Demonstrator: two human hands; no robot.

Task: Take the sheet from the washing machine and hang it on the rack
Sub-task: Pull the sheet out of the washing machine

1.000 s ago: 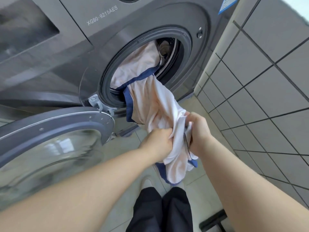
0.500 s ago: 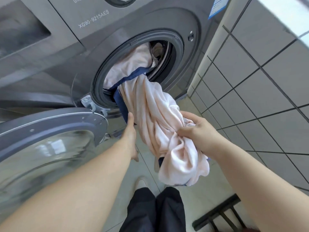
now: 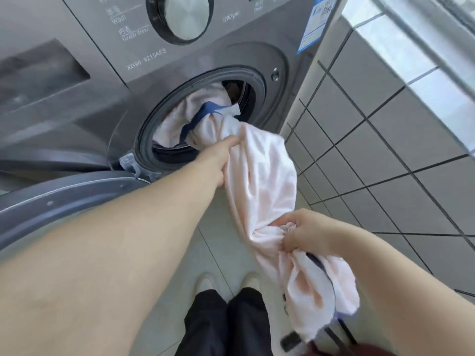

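L hand (image 3: 218,160) has regripped the sheet (image 3: 267,181) near the washing machine (image 3: 257,60) door, R hand (image 3: 305,233) holding lower bunch nearer; more's out, pull continues.

one sheet (image 3: 264,176), one washing machine (image 3: 77,104), two hands (image 3: 218,160)

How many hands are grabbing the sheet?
2. The left hand grips the sheet near the washer opening; the right hand grips it lower down.

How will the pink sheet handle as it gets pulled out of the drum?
Probably floppy: the sheet sags and twists between the left hand and right hand. Possibly damp and heavy, bunching rope-like. It may snag, since much remains in the washing machine.
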